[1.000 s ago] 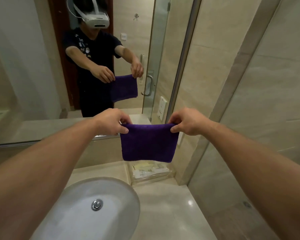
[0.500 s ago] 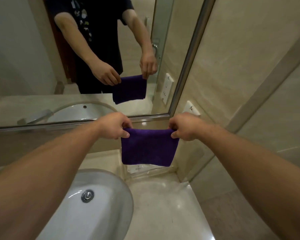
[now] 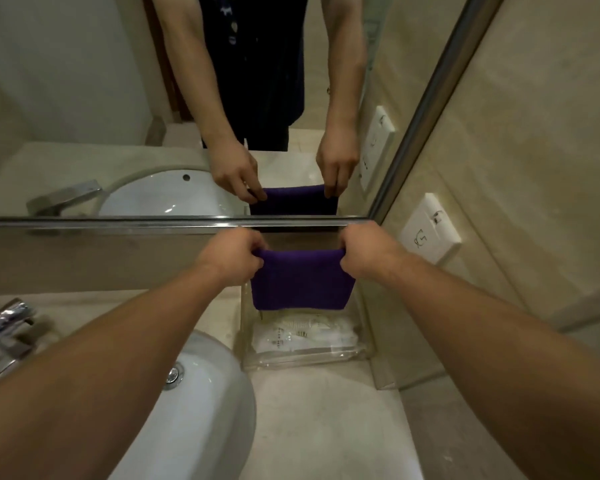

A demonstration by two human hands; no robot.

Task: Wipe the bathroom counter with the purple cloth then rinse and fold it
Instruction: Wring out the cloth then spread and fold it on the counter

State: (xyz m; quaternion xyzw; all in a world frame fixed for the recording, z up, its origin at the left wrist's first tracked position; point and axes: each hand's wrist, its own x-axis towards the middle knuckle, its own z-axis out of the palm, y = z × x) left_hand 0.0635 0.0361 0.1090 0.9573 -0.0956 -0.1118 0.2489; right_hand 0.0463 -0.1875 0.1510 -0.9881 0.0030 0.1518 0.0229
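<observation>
Cloth (image 3: pixel 302 280) folded, hangs mid-frame above clear tray (image 3: pixel 357 355), apparently not touching. Left hand (image 3: pixel 229 258), right hand (image 3: pixel 368 252) each pinch top corner, fingers curled. Sink (image 3: pixel 219 393) lower left.

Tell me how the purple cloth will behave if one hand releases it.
Probably floppy: the purple cloth hangs limp from the left hand and right hand, which pinch its top corners. Likely light, since pinches alone carry it.

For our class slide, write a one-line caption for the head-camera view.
Left hand and right hand pinch the top corners of the folded purple cloth above a clear tray beside the sink.
</observation>
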